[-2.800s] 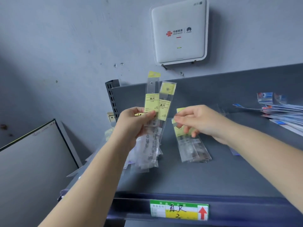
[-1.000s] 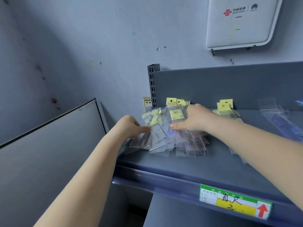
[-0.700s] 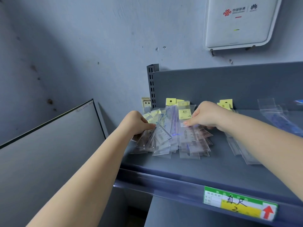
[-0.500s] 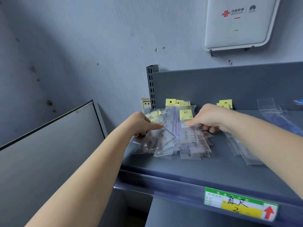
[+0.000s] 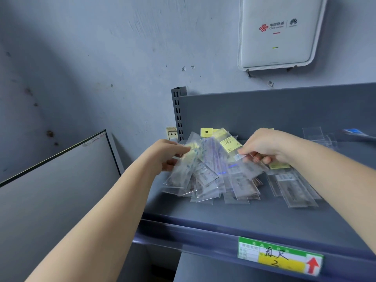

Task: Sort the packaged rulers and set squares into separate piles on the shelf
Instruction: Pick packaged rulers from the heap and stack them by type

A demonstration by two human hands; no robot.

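Left wall area: a grey framed panel [image 5: 55, 192] leans against the scuffed blue-grey wall [image 5: 101, 58], well left of the shelf.
Left hand: the left hand [image 5: 166, 154] reaches into the left edge of the heap, thumb and fingers pinching the yellow-labelled top of one clear sleeve.
Task items: a loose, fanned heap of clear plastic sleeves holding transparent rulers with yellow header cards [image 5: 213, 174] lies on the shelf's left part; a smaller, tidier pile of similar sleeves [image 5: 293, 184] lies just beside it on the right.
Handling: the packs look light and thin, stiff along the ruler but with slick, floppy film; they would likely slide over one another. The header end, or the ruler's edges through the film, seems the surest place to pinch.
Right hand: the right hand [image 5: 262, 147] has its fingers curled, pinching a sleeve near its small white label at the heap's right side.
Surface: the dark grey metal shelf [image 5: 254, 218] is flat and smooth, with a back panel, a slotted upright [image 5: 179, 112] and a green-and-yellow price tag with a red arrow [image 5: 279, 255] on the front lip.
Room: a white wall-mounted router box [image 5: 278, 31] hangs above; more clear packs [image 5: 319, 137] lie far right, too blurred to tell what kind.
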